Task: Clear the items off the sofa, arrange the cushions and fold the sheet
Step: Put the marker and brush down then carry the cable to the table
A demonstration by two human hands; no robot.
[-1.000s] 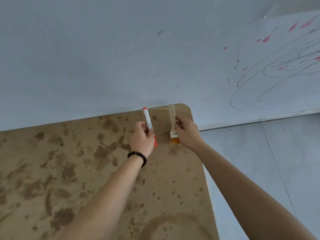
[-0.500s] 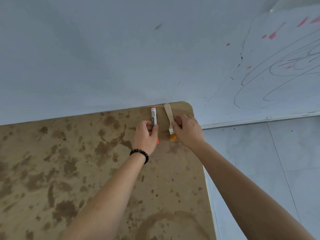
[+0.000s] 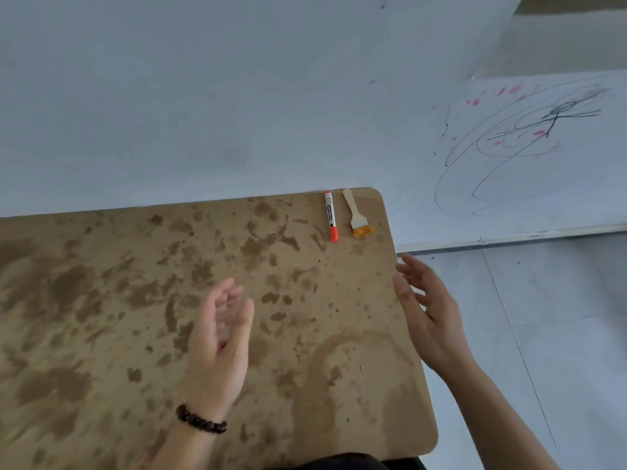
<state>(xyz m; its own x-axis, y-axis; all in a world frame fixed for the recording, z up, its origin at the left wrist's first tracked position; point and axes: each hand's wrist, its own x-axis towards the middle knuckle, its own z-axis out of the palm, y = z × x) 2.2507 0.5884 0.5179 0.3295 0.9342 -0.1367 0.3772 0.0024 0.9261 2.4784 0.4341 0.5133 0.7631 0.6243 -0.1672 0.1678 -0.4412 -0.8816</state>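
- Presently, table point(image 3: 101, 300): brown top with dark blotches and a rounded far right corner, set against a pale wall point(image 3: 203, 96).
- Marker point(image 3: 330, 217): white barrel with an orange-red cap at its near end. It lies flat near the table's far right corner, lengthwise toward the wall.
- Brush point(image 3: 356, 218): small, with a pale wooden handle pointing to the wall and orange-stained bristles toward the person. It lies flat just right of the marker, close beside it but apart.
- Left hand point(image 3: 220, 334): over the middle of the table, well short of the marker. The palm is turned inward and the fingers are loosely extended, holding nothing; the fingertips are blurred.
- Bead bracelet point(image 3: 200, 420): dark beads, worn on the left wrist.
- Right hand point(image 3: 427, 313): at the table's right edge with fingers spread and straight, empty. Whether it touches the edge cannot be told.
- Scribbles point(image 3: 529, 144): dark looping lines and red marks on the wall, to the right of the table.
- Floor point(image 3: 559, 334): pale tiles, right of the table.
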